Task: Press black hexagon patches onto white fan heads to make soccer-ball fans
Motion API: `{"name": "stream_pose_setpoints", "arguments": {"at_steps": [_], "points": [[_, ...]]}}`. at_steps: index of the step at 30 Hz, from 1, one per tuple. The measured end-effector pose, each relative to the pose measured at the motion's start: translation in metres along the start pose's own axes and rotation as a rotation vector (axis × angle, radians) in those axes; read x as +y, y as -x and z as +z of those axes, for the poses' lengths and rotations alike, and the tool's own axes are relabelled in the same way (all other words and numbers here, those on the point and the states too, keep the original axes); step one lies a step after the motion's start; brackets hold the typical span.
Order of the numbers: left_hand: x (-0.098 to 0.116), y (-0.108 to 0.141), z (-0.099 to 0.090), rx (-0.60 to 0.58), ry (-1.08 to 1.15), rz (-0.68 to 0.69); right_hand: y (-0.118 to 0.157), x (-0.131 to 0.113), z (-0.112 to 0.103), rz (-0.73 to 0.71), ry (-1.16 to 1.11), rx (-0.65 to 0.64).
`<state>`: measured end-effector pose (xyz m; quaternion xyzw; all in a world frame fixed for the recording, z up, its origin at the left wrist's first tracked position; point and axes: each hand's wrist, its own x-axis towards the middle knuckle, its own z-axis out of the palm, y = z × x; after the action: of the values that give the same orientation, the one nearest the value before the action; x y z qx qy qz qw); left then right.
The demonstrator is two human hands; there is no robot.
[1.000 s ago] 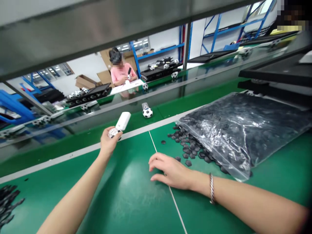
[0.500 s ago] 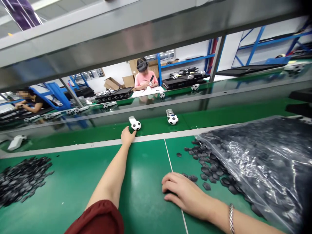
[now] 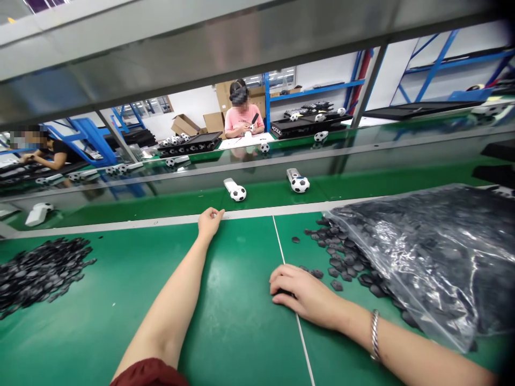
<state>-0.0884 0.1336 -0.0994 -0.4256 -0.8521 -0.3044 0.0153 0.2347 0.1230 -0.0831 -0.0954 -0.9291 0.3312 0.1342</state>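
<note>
My left hand (image 3: 210, 222) is at the pale edge strip of the belt, its fingers curled in towards the thumb, and I see nothing in it. Just beyond it, apart from the fingers, a white device with a soccer-ball end (image 3: 237, 192) lies on the green belt. A second soccer-ball device (image 3: 300, 184) lies to its right. My right hand (image 3: 295, 292) rests low over the green table (image 3: 237, 300) with bent fingers. Dark black pentagon pieces show between its thumb and fingers, partly hidden. Loose black pentagon pieces (image 3: 348, 262) lie beside this hand.
A clear plastic bag (image 3: 434, 252) full of black pieces lies on the right. A heap of black pieces (image 3: 42, 273) spreads at the left. A metal beam (image 3: 241, 48) crosses above the belt. Beyond it a person in a pink shirt (image 3: 244, 120) sits working.
My left hand has come away from the nearer soccer-ball device, its fingers drawn in. Both devices on the belt now lie further right. The right hand stays nearly in place.
</note>
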Motion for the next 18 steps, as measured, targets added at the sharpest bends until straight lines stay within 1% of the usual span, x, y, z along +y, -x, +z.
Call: {"name": "stream_pose_setpoints", "arguments": {"at_steps": [4, 8, 13, 18], "points": [[0.007, 0.016, -0.004, -0.054, -0.032, 0.042, 0.0, 0.0, -0.001, 0.024, -0.025, -0.011], [0.014, 0.027, -0.004, -0.09, -0.088, 0.101, 0.0, 0.002, -0.001, 0.029, -0.029, -0.036], [0.02, 0.035, -0.004, -0.155, -0.156, 0.171, 0.002, 0.006, 0.0, 0.031, -0.023, -0.072], [0.023, 0.038, -0.007, -0.191, -0.195, 0.186, 0.002, 0.007, 0.001, 0.038, -0.022, -0.094]]}}
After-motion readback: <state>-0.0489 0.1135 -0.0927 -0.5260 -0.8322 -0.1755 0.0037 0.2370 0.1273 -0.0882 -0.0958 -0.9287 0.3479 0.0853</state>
